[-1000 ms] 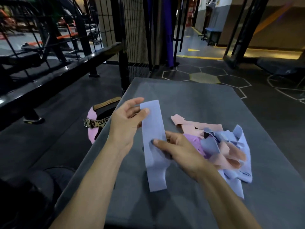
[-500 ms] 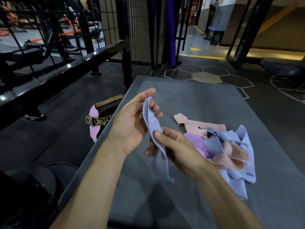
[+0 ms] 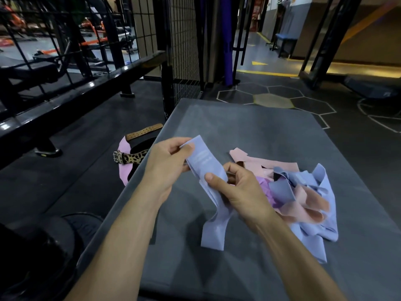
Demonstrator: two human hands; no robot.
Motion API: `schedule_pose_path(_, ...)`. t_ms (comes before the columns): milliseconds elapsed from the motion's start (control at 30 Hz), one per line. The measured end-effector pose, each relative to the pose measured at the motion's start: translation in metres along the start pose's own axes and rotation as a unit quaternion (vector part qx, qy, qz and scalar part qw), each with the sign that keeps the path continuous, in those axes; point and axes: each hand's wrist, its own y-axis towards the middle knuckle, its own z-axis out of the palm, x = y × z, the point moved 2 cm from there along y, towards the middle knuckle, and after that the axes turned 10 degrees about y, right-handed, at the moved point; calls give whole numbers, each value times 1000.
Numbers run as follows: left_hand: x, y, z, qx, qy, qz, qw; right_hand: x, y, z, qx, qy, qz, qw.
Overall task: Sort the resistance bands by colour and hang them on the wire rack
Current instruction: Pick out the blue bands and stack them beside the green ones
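Note:
A light blue resistance band is held between both hands over the grey padded platform. My left hand pinches its top end, and my right hand grips its middle with the thumb on the front. The band's lower end droops onto the platform. To the right lies a tangled pile of bands in light blue, pink and purple. A black wire mesh rack stands beyond the platform's far left corner.
A leopard-print and pink lifting belt lies on the dark floor left of the platform. A black steel rail and gym machines run along the left. Hexagon-marked floor spreads behind the platform.
The blue band went from flat and upright to twisted, and now faces me again. My left hand has closed on its top end, and my right hand grips further up its middle.

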Motion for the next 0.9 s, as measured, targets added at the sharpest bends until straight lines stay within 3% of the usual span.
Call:
schedule_pose_path(100,-1,4,-5,-34,-17,14,999,-2,-4,-5,91,-8,93,991)
schedule_pose_path(200,-5,5,-11,-54,-82,14,995,-9,-8,-15,190,-96,142,967)
schedule_pose_path(300,-3,6,-21,-96,-121,17,988,-15,-11,-26,213,-184,197,939)
schedule_pose_path(400,2,10,-36,-161,-122,5,979,-17,-9,-40,165,-232,241,928)
schedule_pose_path(467,5,10,-46,-184,-128,-3,975,-13,-2,-48,108,-223,211,946)
schedule_pose_path(567,10,9,-60,-187,-110,-34,976,-2,7,-58,-54,-104,170,978)
schedule_pose_path(633,22,11,-67,-159,-40,-59,985,3,10,-65,-142,-35,144,979)
schedule_pose_path(767,44,6,-77,-33,152,-60,986,1,16,-79,-216,-56,60,973)
schedule_pose_path(833,47,1,-82,9,227,-49,973,-3,18,-85,-233,-101,25,967)
schedule_pose_path(900,46,-4,-86,23,265,-37,963,-3,21,-87,-244,-219,-28,944)
